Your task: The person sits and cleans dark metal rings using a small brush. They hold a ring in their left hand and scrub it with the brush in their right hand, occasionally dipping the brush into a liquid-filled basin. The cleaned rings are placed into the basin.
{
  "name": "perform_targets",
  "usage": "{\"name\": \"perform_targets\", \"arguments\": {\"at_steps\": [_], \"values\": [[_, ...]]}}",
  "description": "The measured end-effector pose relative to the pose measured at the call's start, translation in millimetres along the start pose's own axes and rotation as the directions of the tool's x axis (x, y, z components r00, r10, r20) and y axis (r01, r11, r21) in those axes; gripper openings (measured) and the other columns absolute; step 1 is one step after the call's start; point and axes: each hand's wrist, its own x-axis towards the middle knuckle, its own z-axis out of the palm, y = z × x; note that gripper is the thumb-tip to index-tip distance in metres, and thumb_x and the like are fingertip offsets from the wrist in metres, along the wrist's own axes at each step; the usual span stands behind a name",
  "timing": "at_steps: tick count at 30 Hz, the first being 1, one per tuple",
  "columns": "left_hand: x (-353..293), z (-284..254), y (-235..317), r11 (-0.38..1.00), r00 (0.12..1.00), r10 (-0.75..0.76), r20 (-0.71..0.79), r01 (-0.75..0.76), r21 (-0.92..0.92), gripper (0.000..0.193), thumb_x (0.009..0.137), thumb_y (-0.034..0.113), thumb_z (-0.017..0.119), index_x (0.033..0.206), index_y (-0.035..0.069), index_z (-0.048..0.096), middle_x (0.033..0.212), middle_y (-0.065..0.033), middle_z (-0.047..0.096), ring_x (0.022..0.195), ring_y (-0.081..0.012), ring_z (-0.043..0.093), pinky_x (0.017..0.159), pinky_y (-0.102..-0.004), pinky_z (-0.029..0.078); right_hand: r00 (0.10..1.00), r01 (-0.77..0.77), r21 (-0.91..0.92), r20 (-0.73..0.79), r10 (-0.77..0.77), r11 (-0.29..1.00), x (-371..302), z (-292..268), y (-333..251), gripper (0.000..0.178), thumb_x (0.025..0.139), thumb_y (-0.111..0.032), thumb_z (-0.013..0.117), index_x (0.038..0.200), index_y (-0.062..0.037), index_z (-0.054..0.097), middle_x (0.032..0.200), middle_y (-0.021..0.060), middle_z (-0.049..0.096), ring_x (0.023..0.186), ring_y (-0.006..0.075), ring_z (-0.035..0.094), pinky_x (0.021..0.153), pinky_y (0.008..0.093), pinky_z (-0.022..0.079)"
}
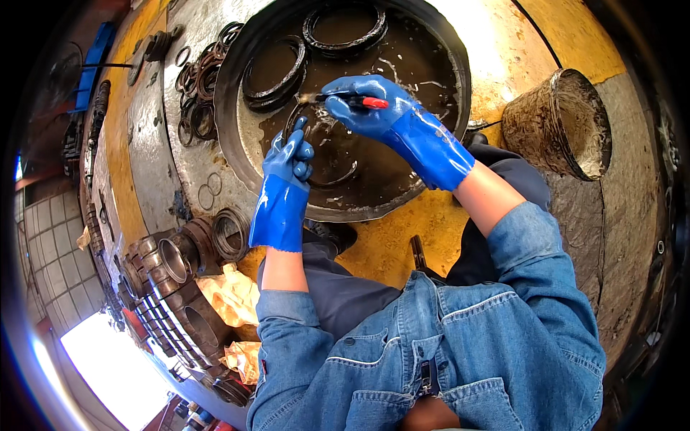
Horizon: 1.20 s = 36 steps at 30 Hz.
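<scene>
My right hand (370, 118), in a blue rubber glove, is closed round a brush (374, 103) with a black and red handle. Its bristles point left, toward my other hand. My left hand (287, 159), gloved alike, grips the left side of a thin dark ring (345, 177) over the liquid in a wide round metal pan (228, 129); part of that ring is hard to make out against the dark liquid. Thick wet black rings lie in the pan's far part, one stack (293, 80) at the left and another (343, 49) at the top.
Right of the pan, a grimy bucket (530, 118) leans with its mouth to the right. Several dark rings (205, 79) are heaped left of the pan. Rusty metal cylinders (172, 258) and crumpled brown paper (231, 293) lie by my left forearm.
</scene>
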Motion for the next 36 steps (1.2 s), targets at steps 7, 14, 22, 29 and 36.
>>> {"name": "perform_targets", "arguments": {"at_steps": [7, 14, 22, 29, 36], "values": [[-8, 1, 4, 0.989, 0.994, 0.080, 0.069, -0.070, -0.133, 0.043, 0.107, 0.014, 0.065, 0.149, 0.007, 0.059, 0.071, 0.0002, 0.062, 0.045, -0.0050, 0.040, 0.046, -0.0232, 0.032, 0.850, -0.525, -0.157, -0.045, 0.525, 0.837, 2, -8, 6, 0.036, 0.091, -0.042, 0.065, 0.099, -0.0100, 0.080, 0.092, 0.0144, 0.078, 0.086, 0.0302, 0.075, 0.083, 0.0402, 0.059], [-1, 1, -3, 0.982, 0.990, 0.138, 0.041, -0.131, -0.139, 0.043, 0.106, 0.012, 0.067, 0.149, 0.009, 0.060, 0.070, -0.0016, 0.062, 0.046, -0.0059, 0.042, 0.042, -0.0218, 0.032, 0.680, -0.725, -0.060, 0.099, 0.726, 0.687, -22, 6, 24, 0.049, 0.088, -0.047, 0.068, 0.094, 0.0005, 0.078, 0.096, 0.0235, 0.078, 0.088, 0.0353, 0.076, 0.085, 0.0424, 0.058], [6, -2, 0, 0.982, 0.983, 0.176, -0.053, -0.179, -0.052, 0.038, 0.107, 0.014, 0.065, 0.145, 0.010, 0.063, 0.071, -0.0003, 0.063, 0.046, -0.0059, 0.043, 0.043, -0.0213, 0.032, 0.935, -0.168, 0.027, 0.320, 0.151, 0.985, -62, 2, 31, 0.043, 0.086, -0.041, 0.070, 0.101, -0.0016, 0.077, 0.093, 0.0176, 0.076, 0.079, 0.0276, 0.070, 0.079, 0.0409, 0.056], [8, -13, 1, 0.995, 0.993, 0.089, -0.078, -0.093, -0.041, 0.039, 0.108, 0.017, 0.064, 0.147, 0.010, 0.061, 0.073, 0.0012, 0.063, 0.047, -0.0062, 0.041, 0.048, -0.0250, 0.032, 0.812, -0.528, -0.374, 0.041, 0.582, 0.763, -18, -3, 15, 0.043, 0.094, -0.046, 0.068, 0.106, -0.0065, 0.080, 0.094, 0.0153, 0.080, 0.086, 0.0276, 0.077, 0.086, 0.0399, 0.061], [6, 0, -7, 0.997, 0.998, 0.063, -0.018, -0.064, -0.049, 0.037, 0.106, 0.014, 0.066, 0.142, 0.011, 0.066, 0.071, -0.0007, 0.065, 0.047, -0.0060, 0.046, 0.043, -0.0205, 0.034, 0.989, 0.138, -0.010, -0.051, -0.138, 0.990, -3, -3, -2, 0.027, 0.097, -0.028, 0.071, 0.113, -0.0077, 0.079, 0.101, 0.0149, 0.080, 0.090, 0.0315, 0.078, 0.084, 0.0384, 0.062]]}}
